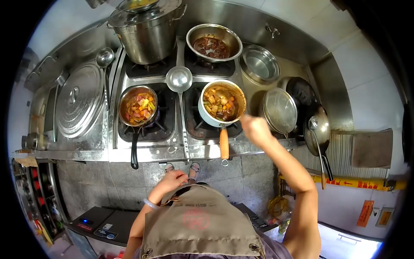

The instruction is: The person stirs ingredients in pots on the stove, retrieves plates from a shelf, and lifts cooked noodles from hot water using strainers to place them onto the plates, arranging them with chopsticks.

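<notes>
My right hand (255, 130) is closed in a fist beside the right rim of a light-blue saucepan (208, 115); what it holds, if anything, is hidden. Brown stew with orange and pale chunks (221, 102) fills that pan, and its wooden handle (224, 143) points toward me, free of my hands. My left hand (172, 179) hangs before my apron (194, 220), fingers loosely bent and nothing visible in them. On the front left burner sits a small frying pan (136, 126) of chopped meat and yellow pieces, its black handle sticking out past the counter edge.
A long-handled ladle (179, 80) lies between the front burners. Behind stand a lidded stockpot (151, 41) and a steel bowl (235, 54) of dark food. Steel basins (261, 64), a strainer (280, 111) and woks (317, 129) crowd the right; a big lid (79, 101) lies left.
</notes>
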Tool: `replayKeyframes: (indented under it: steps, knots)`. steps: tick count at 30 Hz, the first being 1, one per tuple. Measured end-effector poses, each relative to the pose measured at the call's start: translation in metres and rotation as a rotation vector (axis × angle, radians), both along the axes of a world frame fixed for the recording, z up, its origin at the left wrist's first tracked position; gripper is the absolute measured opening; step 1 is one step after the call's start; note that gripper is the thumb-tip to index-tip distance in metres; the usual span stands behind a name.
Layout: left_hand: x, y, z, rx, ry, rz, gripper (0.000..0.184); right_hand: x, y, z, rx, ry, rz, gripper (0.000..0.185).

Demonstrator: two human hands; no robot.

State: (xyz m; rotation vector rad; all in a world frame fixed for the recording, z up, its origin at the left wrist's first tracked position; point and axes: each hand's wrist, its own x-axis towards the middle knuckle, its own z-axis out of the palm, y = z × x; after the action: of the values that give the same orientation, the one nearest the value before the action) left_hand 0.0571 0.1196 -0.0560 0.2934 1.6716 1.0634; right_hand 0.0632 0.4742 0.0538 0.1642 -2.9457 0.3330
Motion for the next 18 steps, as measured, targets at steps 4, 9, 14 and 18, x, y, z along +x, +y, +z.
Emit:
replayKeyframes:
  steps: [4,9,14,18]
  knots:
    - [0.005,-0.004,0.002,0.040,-0.030,0.088,0.024,0.020,-0.013,0.029,0.004,-0.023,0.079,0.010]
    - [0.010,-0.024,-0.008,0.010,-0.049,0.171,0.025,0.038,-0.022,0.062,-0.012,-0.028,0.053,0.001]
    - [0.023,-0.069,-0.036,-0.152,-0.159,0.328,0.029,0.016,-0.006,0.022,0.087,-0.058,0.028,0.002]
    - [0.043,-0.126,-0.091,-0.239,-0.178,0.444,0.031,0.025,0.001,0.030,0.140,0.012,0.003,0.004]
